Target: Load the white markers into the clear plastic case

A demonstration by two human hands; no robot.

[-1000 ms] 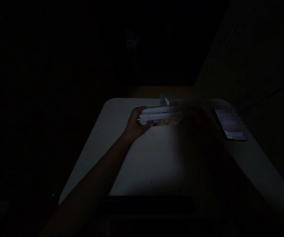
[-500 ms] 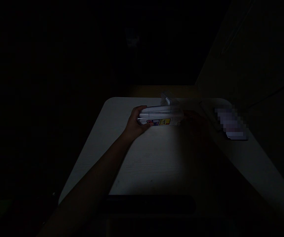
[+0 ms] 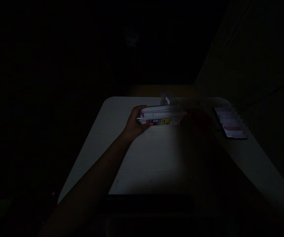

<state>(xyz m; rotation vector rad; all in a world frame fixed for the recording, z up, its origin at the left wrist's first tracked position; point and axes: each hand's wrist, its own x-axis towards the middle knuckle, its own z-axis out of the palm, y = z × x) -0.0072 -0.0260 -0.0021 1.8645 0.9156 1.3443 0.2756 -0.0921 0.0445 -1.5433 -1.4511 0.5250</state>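
My left hand is closed round the left end of a clear plastic pack, with the thumb across its front. The pack holds white contents and carries a blue, red and yellow label. It lies sideways on the white table. In deep shadow at the pack's right end is my right hand, close to a thin pale edge there; its fingers are too dark to make out. Just behind the pack sits a crumpled clear plastic piece with something pale in it.
A phone with a lit, blurred screen lies toward the table's right edge. A dark bar runs along the near edge. The surroundings are almost black, with a dim wall at the right.
My right hand has shifted slightly right, and a pale edge of the pack now reaches a little further that way. My left hand stays on the pack.
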